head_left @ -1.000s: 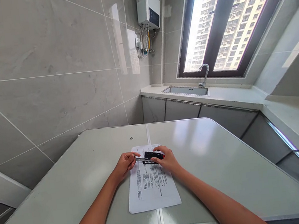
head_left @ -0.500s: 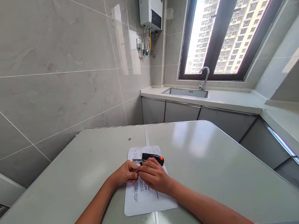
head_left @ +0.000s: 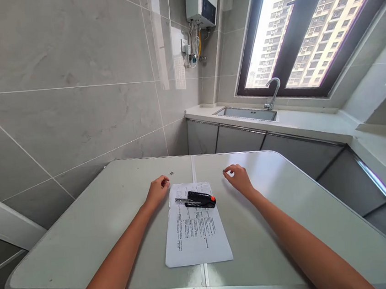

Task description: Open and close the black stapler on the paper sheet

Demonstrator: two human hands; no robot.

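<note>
A black stapler (head_left: pixel 201 199) with an orange-red mark at its right end lies on printed paper sheets (head_left: pixel 197 250), its metal arm pointing left and swung out from the body. My left hand (head_left: pixel 158 190) is to the left of the sheets' top edge, fingers curled and closed; what they hold, if anything, is too small to name. Just beyond it lie small metal pieces, apparently staple strips (head_left: pixel 171 173). Off to the right of the paper, my right hand (head_left: pixel 239 177) pinches thumb and finger together, with a tiny dark bit at the tips that I cannot identify. Neither hand touches the stapler.
The pale folding table (head_left: pixel 271 228) has a metal seam down its middle. Behind it a counter with a sink (head_left: pixel 245 113) and a tap (head_left: pixel 273 93) runs under the window. A tiled wall (head_left: pixel 73 120) stands at the left, a water heater (head_left: pixel 202 1) above.
Both hands have parted from over the stapler, the left going left and forward, the right going right and forward. The stapler and sheets are uncovered. The view has shifted slightly.
</note>
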